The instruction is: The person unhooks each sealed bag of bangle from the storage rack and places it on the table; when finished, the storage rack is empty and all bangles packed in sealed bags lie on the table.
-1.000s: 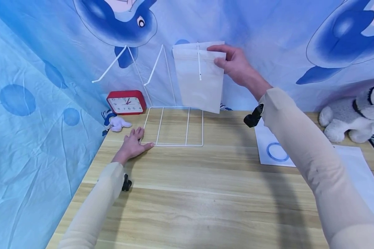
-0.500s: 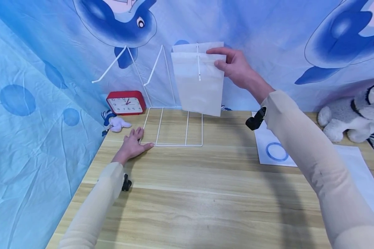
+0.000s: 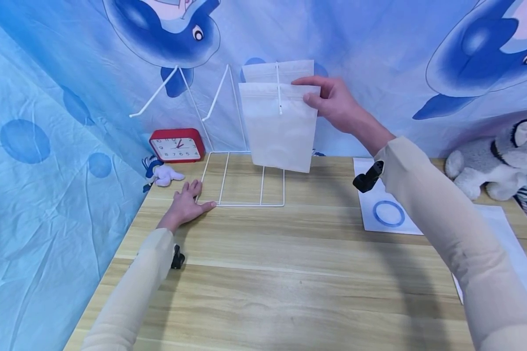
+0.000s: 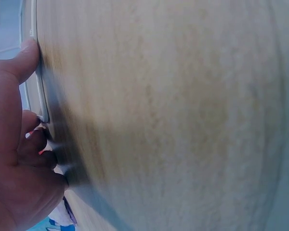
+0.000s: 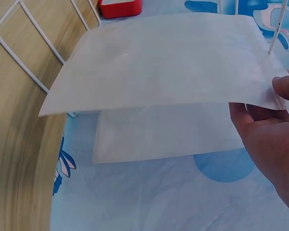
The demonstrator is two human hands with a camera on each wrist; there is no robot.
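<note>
A white wire display rack point(image 3: 251, 205) stands at the back of the table, its prongs pointing forward. Two flat white pouches with a seam near the top hang on its right prong point(image 3: 279, 95). My right hand point(image 3: 337, 103) pinches the front pouch point(image 3: 276, 134) by its upper right corner, thumb in front and fingers behind. Farther back on that prong is the rear pouch point(image 3: 298, 69), apart from the front one in the right wrist view. My left hand point(image 3: 185, 204) rests on the left front corner of the rack's base, fingers spread, thumb along the front wire.
A red clock point(image 3: 177, 145) and a small lilac plush toy point(image 3: 167, 174) stand left of the rack. White sheets point(image 3: 369, 195), one with a blue ring point(image 3: 389, 213), lie at right under my forearm. Behind them sits a grey-and-white plush dog point(image 3: 487, 165). A blue curtain point(image 3: 369, 44) backs the table.
My right hand has drawn the front pouch forward along the prong, and it sits lower in view, farther from the rear pouch. The left hand has stayed in place.
</note>
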